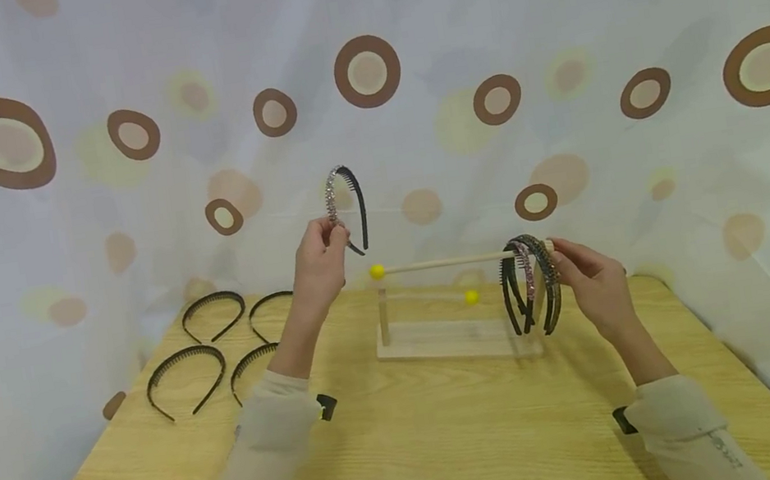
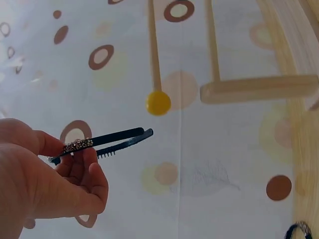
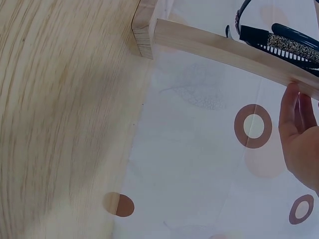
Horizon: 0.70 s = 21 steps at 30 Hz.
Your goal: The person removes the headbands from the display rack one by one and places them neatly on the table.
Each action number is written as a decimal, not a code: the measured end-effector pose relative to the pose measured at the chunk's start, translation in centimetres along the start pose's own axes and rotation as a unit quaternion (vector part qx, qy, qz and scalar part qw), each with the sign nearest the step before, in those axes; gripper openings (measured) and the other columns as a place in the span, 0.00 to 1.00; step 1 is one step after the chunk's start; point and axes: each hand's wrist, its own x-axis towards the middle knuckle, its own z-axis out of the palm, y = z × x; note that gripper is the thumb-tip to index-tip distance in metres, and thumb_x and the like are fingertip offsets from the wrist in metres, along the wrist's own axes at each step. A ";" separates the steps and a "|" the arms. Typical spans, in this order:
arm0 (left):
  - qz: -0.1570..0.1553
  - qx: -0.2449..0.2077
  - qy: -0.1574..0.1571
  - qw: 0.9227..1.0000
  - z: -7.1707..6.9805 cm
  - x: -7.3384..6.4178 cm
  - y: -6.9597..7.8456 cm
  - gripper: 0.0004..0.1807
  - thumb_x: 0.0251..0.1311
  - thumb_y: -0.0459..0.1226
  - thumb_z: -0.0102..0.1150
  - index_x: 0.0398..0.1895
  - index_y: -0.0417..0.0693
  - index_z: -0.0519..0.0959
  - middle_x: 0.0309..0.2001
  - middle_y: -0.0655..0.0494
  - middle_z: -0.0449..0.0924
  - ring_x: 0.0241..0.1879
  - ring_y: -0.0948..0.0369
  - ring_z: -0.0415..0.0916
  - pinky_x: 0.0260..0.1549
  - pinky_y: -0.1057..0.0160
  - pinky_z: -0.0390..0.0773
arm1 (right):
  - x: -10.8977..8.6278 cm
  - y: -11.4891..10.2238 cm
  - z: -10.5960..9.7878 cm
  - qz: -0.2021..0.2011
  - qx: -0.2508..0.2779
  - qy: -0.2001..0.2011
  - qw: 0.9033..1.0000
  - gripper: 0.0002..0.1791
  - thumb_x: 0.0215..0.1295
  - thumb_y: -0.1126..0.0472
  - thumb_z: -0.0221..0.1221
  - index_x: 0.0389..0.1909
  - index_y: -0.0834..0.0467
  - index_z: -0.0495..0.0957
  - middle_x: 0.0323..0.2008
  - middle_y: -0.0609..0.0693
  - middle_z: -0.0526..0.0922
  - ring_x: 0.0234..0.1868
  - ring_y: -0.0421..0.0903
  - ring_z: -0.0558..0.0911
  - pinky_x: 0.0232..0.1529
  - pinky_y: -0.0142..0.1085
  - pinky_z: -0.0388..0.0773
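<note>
Held up in front of the patterned backdrop, a black toothed headband (image 1: 331, 198) with sparkling stones is pinched between the thumb and fingers of my left hand (image 1: 320, 265). Its open ends point toward the yellow ball (image 2: 158, 102) on the upper rod's tip in the left wrist view. My right hand (image 1: 599, 287) grips the upright post (image 3: 214, 47) of the wooden rack (image 1: 437, 338) near its top. Several headbands (image 1: 550, 282), some with glittery or pink stones, hang bunched on the upper rod beside that post.
On the table's left side lie several plain black headbands, among them one near (image 1: 181, 355) and one farther back (image 1: 212, 296). A lower rod ends in a second yellow ball (image 1: 471, 297). The wood-grain table (image 1: 460, 444) meets a dotted cloth backdrop (image 1: 418, 11).
</note>
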 end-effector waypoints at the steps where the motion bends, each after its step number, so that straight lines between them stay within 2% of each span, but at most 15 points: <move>1: -0.005 0.010 -0.011 1.000 -0.6 -0.1 -0.3 0.18 0.80 0.42 0.42 0.61 0.40 0.70 0.54 0.47 0.75 0.34 0.62 0.68 0.33 0.64 0.73 | 0.0 0.0 -0.1 -0.001 -0.002 -0.001 1.000 0.23 0.77 0.54 0.57 0.66 0.59 0.77 0.57 0.52 0.82 0.47 0.34 0.83 0.44 0.27 0.80; 3: -0.014 0.034 -0.035 0.999 -1.9 -0.4 -1.0 0.20 0.80 0.43 0.40 0.62 0.39 0.69 0.54 0.46 0.73 0.28 0.60 0.64 0.26 0.64 0.70 | 0.1 0.0 -0.2 -0.001 -0.006 0.002 1.000 0.22 0.78 0.55 0.57 0.66 0.60 0.77 0.57 0.51 0.82 0.46 0.34 0.83 0.43 0.27 0.80; 7: -0.014 0.117 -0.067 0.991 -4.4 -1.0 -2.8 0.22 0.81 0.43 0.39 0.63 0.35 0.68 0.46 0.44 0.72 0.27 0.57 0.63 0.29 0.60 0.68 | 0.2 0.3 -0.5 0.007 0.001 0.016 1.000 0.22 0.77 0.57 0.57 0.66 0.62 0.77 0.56 0.49 0.83 0.45 0.33 0.83 0.43 0.25 0.80; 11: -0.033 0.164 -0.108 0.980 -6.2 -1.5 -4.4 0.19 0.81 0.40 0.38 0.59 0.32 0.68 0.38 0.44 0.68 0.27 0.56 0.62 0.31 0.56 0.68 | 0.5 0.6 -0.9 0.017 0.003 0.024 1.000 0.22 0.77 0.57 0.57 0.66 0.62 0.77 0.56 0.46 0.83 0.46 0.33 0.82 0.44 0.24 0.78; 14: -0.063 0.169 -0.154 0.972 -7.0 -1.6 -5.7 0.15 0.82 0.39 0.36 0.51 0.34 0.67 0.40 0.42 0.68 0.28 0.56 0.61 0.31 0.55 0.67 | 0.5 0.7 -1.1 0.021 0.002 0.026 0.999 0.22 0.77 0.56 0.57 0.66 0.62 0.77 0.55 0.43 0.83 0.47 0.33 0.81 0.45 0.23 0.78; 17: -0.099 0.170 -0.185 0.963 -7.3 -1.4 -7.1 0.16 0.82 0.40 0.36 0.48 0.34 0.68 0.44 0.39 0.70 0.29 0.54 0.63 0.32 0.55 0.68 | 0.5 0.8 -1.3 0.022 0.007 0.027 0.999 0.22 0.77 0.56 0.57 0.66 0.62 0.77 0.55 0.42 0.83 0.47 0.33 0.81 0.45 0.23 0.78; 21: -0.166 0.123 -0.205 0.957 -7.4 -0.8 -8.9 0.18 0.83 0.40 0.36 0.54 0.33 0.70 0.50 0.39 0.70 0.45 0.48 0.71 0.49 0.51 0.77 | 0.4 1.0 -1.7 0.023 0.007 0.029 0.999 0.22 0.77 0.57 0.57 0.66 0.63 0.77 0.55 0.42 0.83 0.47 0.33 0.81 0.45 0.23 0.77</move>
